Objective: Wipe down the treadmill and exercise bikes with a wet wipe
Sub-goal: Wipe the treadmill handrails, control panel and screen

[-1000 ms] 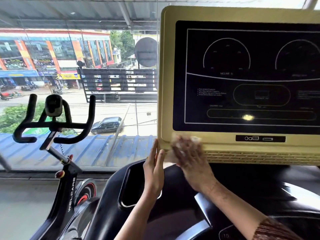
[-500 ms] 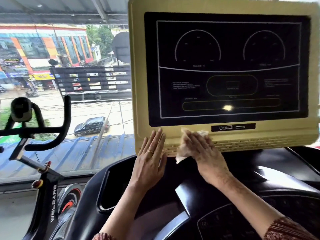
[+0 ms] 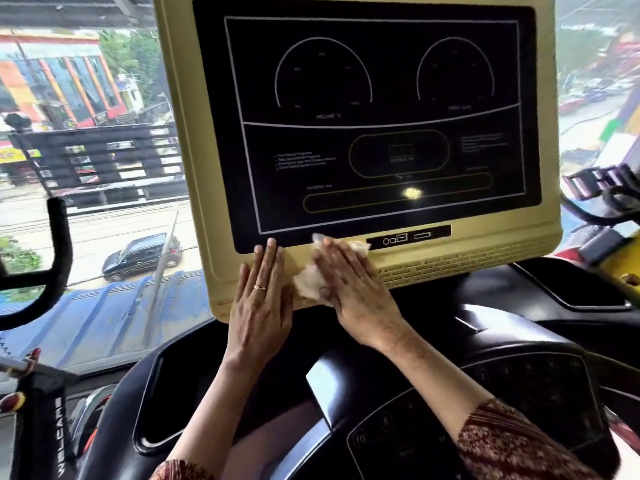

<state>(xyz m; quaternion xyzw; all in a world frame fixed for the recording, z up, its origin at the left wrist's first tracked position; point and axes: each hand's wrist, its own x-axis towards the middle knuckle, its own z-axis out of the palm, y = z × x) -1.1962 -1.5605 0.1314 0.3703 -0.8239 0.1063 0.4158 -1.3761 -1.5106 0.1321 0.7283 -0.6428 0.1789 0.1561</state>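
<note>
We record a street-facing window (image 3: 104,209), a gold-framed treadmill console (image 3: 540,245), an exercise bike (image 3: 45,427) at left. The left hand (image 3: 261,306) lies flat on the frame, fingers straight. The right hand (image 3: 349,289), fingers extended, presses the wet wipe (image 3: 307,285) under them onto the lower frame

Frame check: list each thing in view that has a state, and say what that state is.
left hand: flat, fingers straight, resting on the console frame.
right hand: flat, pressing the wet wipe against the frame.
wet wipe: crumpled, mostly under the right hand.
console screen: dark, no readout lit, one glare spot.
exercise bike: no hand on it.
</note>
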